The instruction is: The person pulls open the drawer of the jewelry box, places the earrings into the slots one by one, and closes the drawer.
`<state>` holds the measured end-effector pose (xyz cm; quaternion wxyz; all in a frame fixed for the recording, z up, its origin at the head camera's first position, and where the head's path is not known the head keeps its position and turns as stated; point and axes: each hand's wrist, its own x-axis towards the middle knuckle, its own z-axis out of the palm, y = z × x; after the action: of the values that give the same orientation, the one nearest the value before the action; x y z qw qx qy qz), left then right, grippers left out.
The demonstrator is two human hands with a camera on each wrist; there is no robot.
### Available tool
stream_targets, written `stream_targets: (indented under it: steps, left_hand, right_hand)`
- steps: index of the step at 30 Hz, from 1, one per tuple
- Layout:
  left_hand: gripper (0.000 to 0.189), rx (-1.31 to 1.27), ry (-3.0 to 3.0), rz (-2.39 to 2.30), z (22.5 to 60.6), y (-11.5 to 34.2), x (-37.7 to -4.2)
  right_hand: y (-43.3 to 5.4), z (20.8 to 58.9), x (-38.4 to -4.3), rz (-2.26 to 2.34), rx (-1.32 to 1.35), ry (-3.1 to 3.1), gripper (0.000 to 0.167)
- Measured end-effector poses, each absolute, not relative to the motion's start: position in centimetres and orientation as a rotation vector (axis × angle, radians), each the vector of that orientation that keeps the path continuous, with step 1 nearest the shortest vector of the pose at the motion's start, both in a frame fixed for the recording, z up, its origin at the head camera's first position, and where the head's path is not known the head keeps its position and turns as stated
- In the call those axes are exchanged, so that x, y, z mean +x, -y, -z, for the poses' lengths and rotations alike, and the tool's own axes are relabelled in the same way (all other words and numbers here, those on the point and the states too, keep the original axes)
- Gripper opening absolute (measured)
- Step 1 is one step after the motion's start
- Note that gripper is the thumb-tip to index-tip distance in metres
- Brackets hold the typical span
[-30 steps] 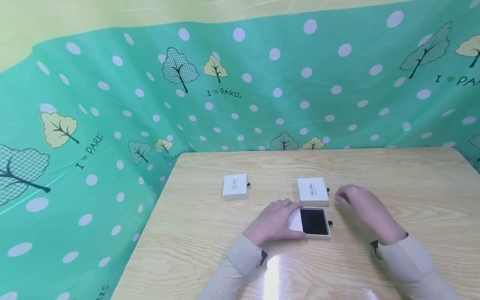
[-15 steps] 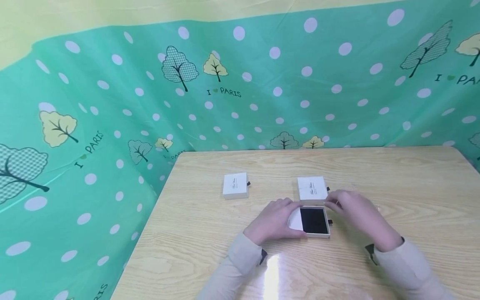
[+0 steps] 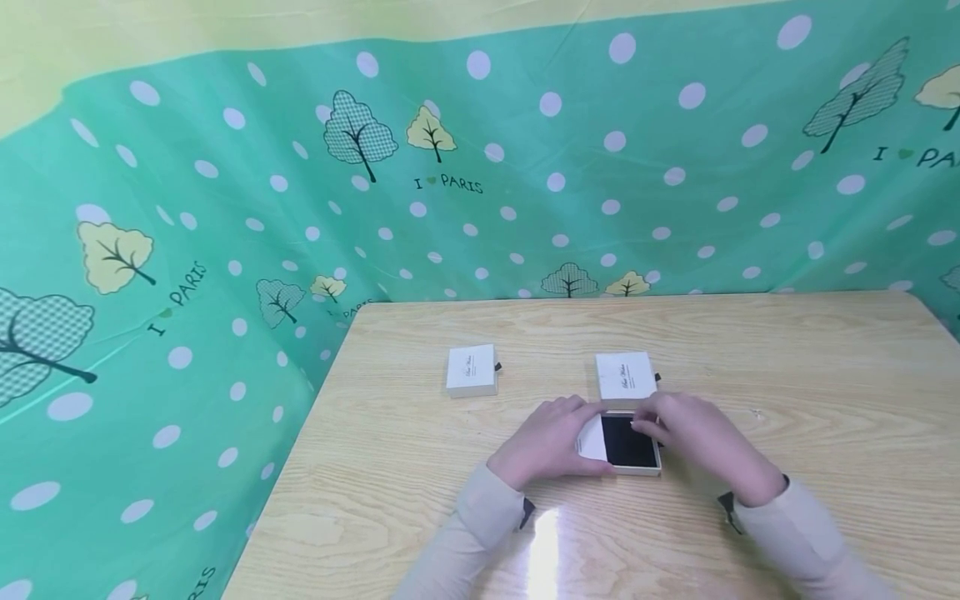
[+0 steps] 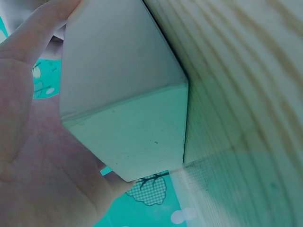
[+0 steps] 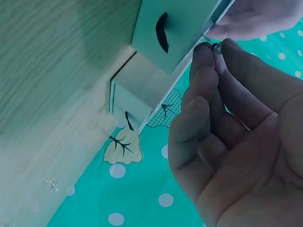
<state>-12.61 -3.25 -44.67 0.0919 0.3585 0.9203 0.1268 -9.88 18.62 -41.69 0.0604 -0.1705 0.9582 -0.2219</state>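
Observation:
My left hand (image 3: 547, 442) grips a white drawer-style jewelry box (image 3: 591, 440) from its left end, thumb on the near side and fingers on the far side. In the left wrist view the plain end of this box (image 4: 132, 132) faces the palm. Its drawer is slid partly out to the right, showing a black lining (image 3: 627, 442). Over that lining is my right hand (image 3: 693, 437). Between thumb and index fingertip it pinches a small shiny stud earring (image 5: 217, 47), whose thin post sticks out past the fingers.
Directly behind the held box sits a second white box (image 3: 626, 377) with a black pull tab. A third white box (image 3: 471, 370) stands farther left. Tiny shiny pieces (image 5: 53, 185) lie on the wooden table (image 3: 825, 375) to the right. A green printed curtain (image 3: 510, 167) hangs behind.
My right hand has come in from the right, moving left and slightly nearer, and is now over the open drawer. The left hand and the boxes have stayed in place.

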Motion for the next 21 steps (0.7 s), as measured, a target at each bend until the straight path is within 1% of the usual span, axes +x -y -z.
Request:
stream_targets:
  steps: [11,21]
  left_hand:
    - [0.087,1.048,-2.715,-0.391,45.0,3.3,-12.6]
    - [0.087,1.087,-2.728,-0.366,45.2,3.3,-12.9]
  right_hand:
    - [-17.5,43.0,-9.9,0.666,-0.548,-2.862,0.014]
    - [-17.4,43.1,-10.0,0.642,-0.549,-2.880,0.018]
